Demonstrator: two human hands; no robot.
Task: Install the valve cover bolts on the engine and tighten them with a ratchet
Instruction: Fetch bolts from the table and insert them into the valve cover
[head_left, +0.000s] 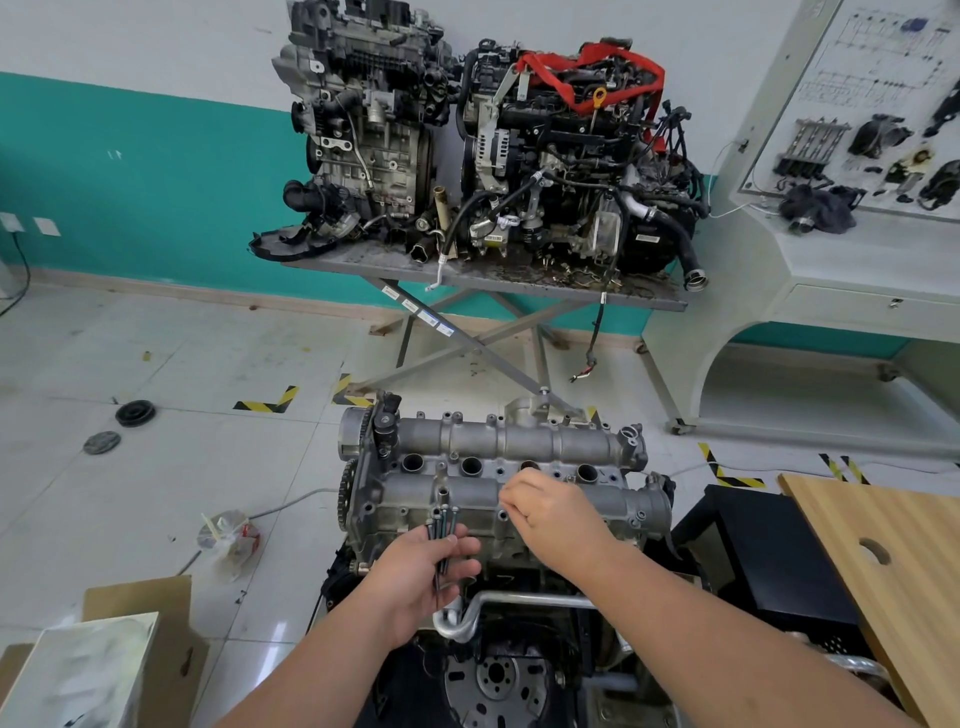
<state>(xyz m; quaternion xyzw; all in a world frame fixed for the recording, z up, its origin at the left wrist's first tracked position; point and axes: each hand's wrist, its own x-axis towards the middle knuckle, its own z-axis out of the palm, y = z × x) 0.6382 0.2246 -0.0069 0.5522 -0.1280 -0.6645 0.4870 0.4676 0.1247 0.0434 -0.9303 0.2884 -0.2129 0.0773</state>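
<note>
Bolt installation on a bare engine (498, 499), seen from above the valve cover (519, 467). Left hand (421, 577): fingers curled round a bundle of long dark bolts (442, 540), heads up, held just in front of the cover, presumably so each one can be drawn off quickly. Right hand (550, 512): over the middle of the cover, beside the row of round plug wells, fingertips drawn together at a bolt hole; a bolt is probably pinched there, but the hand hides it, so the grip cannot be told. Several holes along the cover's near edge look empty, which suggests the job is at an early stage of hand-starting. No ratchet is in view. Behind, two other engines (467, 135) stand on a folding worktop (665, 301); a wooden board (893, 525) lies at right, a cardboard box (156, 623) at lower left.
</note>
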